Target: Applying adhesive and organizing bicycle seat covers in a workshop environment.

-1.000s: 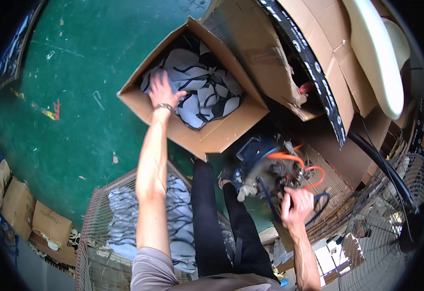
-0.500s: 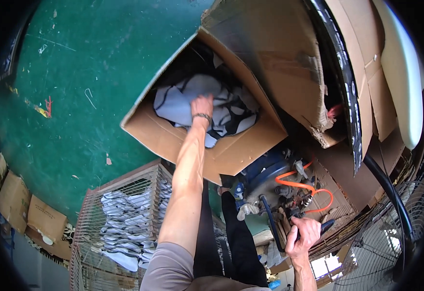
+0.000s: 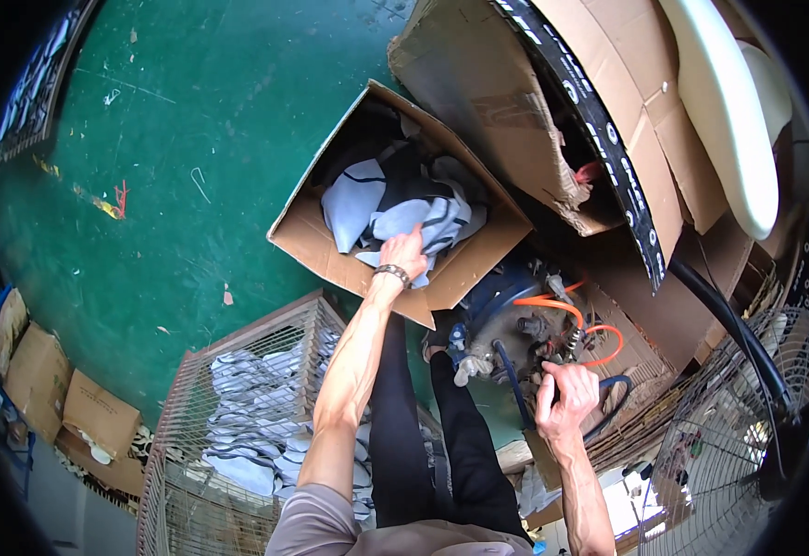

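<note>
My left hand reaches into an open cardboard box, close to its near wall. The fingers are bent onto a light-blue and black cut piece, fabric-like, and appear closed on its edge; the fingertips are partly hidden. More such pieces lie crumpled in the box. To the right, my right hand hovers beside a dark curved handle on a dusty machine. Its fingers are loosely curled with the thumb apart, and nothing shows in them.
A wire crate with stacked light-blue pieces stands at the near left. An orange coiled hose lies over the machine. Large cardboard sheets lean at the far right, above a fan's wire guard. Green floor spreads left.
My left hand has drawn back toward the box's near wall, and the pieces are bunched differently. My right hand has come off the dark handle. The whole view has shifted.
</note>
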Tool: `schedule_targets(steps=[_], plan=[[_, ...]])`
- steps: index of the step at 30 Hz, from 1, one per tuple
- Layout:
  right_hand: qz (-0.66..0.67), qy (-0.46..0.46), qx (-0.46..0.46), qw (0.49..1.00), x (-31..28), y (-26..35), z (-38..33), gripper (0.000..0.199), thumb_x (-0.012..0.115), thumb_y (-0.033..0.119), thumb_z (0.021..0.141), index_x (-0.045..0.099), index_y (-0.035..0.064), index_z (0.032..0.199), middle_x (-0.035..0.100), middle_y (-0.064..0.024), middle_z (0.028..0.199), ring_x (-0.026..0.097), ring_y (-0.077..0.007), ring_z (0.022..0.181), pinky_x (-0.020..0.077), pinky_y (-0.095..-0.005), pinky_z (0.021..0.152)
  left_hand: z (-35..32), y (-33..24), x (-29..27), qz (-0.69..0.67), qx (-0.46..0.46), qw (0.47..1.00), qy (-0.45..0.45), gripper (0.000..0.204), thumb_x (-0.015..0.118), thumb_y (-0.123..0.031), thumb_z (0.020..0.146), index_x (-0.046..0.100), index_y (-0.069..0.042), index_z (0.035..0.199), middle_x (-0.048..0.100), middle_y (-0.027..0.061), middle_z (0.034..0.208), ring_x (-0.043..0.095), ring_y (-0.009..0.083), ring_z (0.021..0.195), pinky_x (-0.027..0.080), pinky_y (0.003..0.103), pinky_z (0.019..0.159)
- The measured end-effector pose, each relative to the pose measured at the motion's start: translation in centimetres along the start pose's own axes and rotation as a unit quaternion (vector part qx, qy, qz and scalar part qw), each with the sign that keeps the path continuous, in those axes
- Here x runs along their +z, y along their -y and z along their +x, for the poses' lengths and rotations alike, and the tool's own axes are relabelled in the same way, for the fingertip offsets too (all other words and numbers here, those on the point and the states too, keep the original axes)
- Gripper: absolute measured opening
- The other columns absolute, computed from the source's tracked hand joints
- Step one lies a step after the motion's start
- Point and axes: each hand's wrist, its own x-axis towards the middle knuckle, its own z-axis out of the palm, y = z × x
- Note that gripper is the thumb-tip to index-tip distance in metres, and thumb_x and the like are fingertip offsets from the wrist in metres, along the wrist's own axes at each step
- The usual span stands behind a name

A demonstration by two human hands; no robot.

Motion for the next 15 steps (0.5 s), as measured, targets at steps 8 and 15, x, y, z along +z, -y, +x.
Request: schedule_targets(steps=[8,15], plan=[[0.006,-0.027,-0.002,1.0,-0.1,-0.3,-0.5,0.012,0.067,0.009,0.079,0.072,0.0057,0.089,0.068,-0.0084,0.08,0.064,-0.0274,0.077,0.0455,-0.0382,0.076,-4.8,4.5,-7.3,-0.105,-0.193,0.956,-0.192,0.043,0.074,-0.028,0.077,0.067,0.012,0.092,0.07,0.0345,0.092,0.071,0.0483,0.091,0.056,0.052,0.085],[0.014,-0.047,-0.01,0.999,-0.5,-0.7,-0.9,0.009,0.068,0.009,0.08,0.072,0.0064,0.087,0.067,-0.0083,0.077,0.064,-0.0267,0.074,0.0454,-0.0378,0.075,-8.4,4.5,-10.7,-0.165,-0.27,0.92,-0.23,0.045,0.08,-0.03,0.078,0.065,0.012,0.085,0.069,0.0339,0.086,0.07,0.0475,0.086,0.053,0.052,0.082]])
